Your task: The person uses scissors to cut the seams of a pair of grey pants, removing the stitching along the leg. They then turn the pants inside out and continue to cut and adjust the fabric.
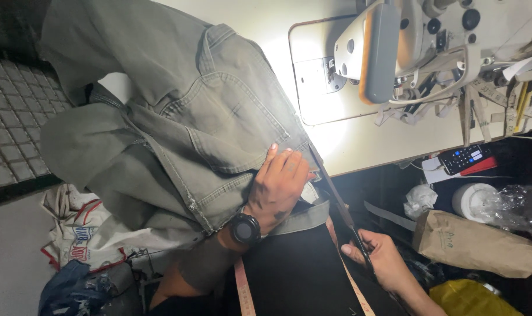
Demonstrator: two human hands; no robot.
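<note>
Trousers on white sewing table | left hand grips waistband | right hand pinches, seemingly, scissors

Matt olive denim trousers, glossy plastic sewing machine, crinkled brown paper bag.

Harsh machine-lamp glare on table, dim surroundings

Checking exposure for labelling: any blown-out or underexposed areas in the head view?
Head view: the machine lamp blows out the white table beside the sewing machine; the olive trousers are evenly lit and sharp; below the table edge it falls dark, so the right hand and the thin dark tool it holds read dimly; the left hand is clear.
</note>
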